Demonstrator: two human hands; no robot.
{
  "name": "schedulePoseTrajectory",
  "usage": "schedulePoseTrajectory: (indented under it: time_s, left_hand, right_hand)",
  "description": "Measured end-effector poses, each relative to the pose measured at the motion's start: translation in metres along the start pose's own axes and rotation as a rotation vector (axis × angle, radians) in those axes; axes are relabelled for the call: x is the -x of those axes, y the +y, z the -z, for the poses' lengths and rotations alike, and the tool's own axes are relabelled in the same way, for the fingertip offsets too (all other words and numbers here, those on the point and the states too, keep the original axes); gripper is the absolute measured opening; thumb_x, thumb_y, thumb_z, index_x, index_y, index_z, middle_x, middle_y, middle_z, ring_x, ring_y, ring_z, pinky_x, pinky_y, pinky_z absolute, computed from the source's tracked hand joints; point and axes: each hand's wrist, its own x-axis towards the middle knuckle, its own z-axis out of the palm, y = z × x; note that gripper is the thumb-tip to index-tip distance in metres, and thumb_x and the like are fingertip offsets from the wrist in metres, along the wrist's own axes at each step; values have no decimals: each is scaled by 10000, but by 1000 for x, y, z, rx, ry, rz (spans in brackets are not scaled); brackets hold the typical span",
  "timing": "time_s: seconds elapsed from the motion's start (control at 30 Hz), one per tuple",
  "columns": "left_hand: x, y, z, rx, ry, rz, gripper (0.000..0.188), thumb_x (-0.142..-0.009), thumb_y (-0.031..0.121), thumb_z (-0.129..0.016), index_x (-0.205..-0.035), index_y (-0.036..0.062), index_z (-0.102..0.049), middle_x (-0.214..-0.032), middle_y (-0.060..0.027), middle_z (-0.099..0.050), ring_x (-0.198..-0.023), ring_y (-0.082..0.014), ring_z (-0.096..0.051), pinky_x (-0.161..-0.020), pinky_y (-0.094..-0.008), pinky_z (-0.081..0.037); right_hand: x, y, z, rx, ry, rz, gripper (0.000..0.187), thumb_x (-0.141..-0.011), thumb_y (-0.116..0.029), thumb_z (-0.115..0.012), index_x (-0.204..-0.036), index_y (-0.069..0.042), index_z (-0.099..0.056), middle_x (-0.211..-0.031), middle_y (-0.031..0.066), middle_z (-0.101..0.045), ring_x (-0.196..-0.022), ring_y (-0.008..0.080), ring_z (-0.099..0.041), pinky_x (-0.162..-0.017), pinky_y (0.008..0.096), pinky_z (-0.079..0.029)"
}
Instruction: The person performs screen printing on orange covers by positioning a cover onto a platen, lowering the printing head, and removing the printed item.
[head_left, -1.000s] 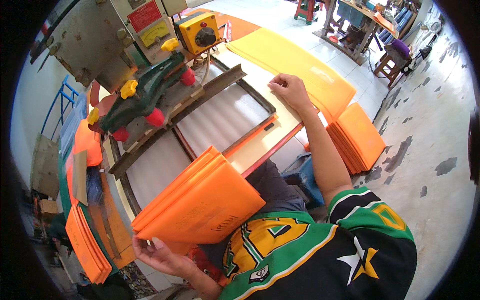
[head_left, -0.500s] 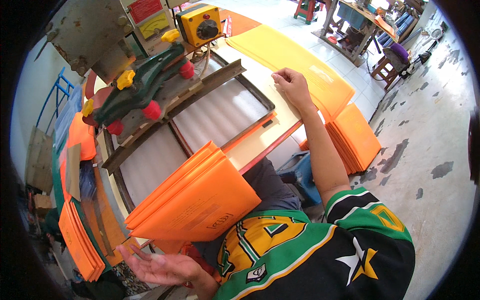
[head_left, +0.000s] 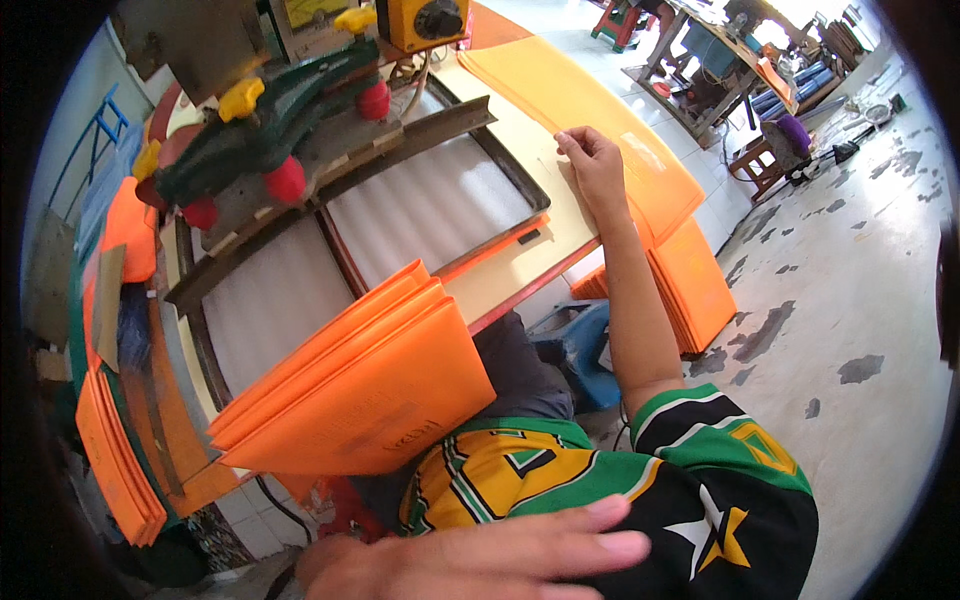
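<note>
My right hand is at the right side of the cream board, its fingers curled together beside the yellow-orange sheets. Whether anything thin is pinched in them I cannot make out. Close to the camera, at the bottom, my left hand stretches out its fingers in front of my shirt, holding nothing. A stack of orange plastic folders stands tilted between my body and the framed press bed, touched by neither hand.
Over the bed sits a dark green press head with red and yellow knobs and a metal bar. More orange folders are piled at the right, others at the far left. A blue stool stands under the table edge.
My left hand has moved from beside the folders' lower left corner rightward, in front of my shirt. My right hand stays at the board. The whole view has shifted slightly.
</note>
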Motion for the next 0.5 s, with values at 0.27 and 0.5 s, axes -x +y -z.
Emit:
schedulePoseTrajectory:
  time_s: [0.27,0.5]
  left_hand:
    - [-6,-1,-4,49,-74,-58,1100,-848,825,-270,-1235,-178,-503,-1253,-478,-456,-1302,-562,-386,-1112,-619,-210]
    - [-18,-5,-26,126,-157,-182,1076,-900,781,-228,-1265,-199,-482,-1289,-505,-412,-1342,-588,-317,-1151,-601,-131]
  right_hand:
    - [-1,5,-6,-39,-16,37,213,-912,-177,-666,-941,33,-686,-815,70,-690,-759,127,-641,-712,268,-506]
    - [-2,8,-1,-20,2,63,223,-906,-186,-658,-942,30,-695,-813,72,-695,-763,122,-640,-717,275,-504]
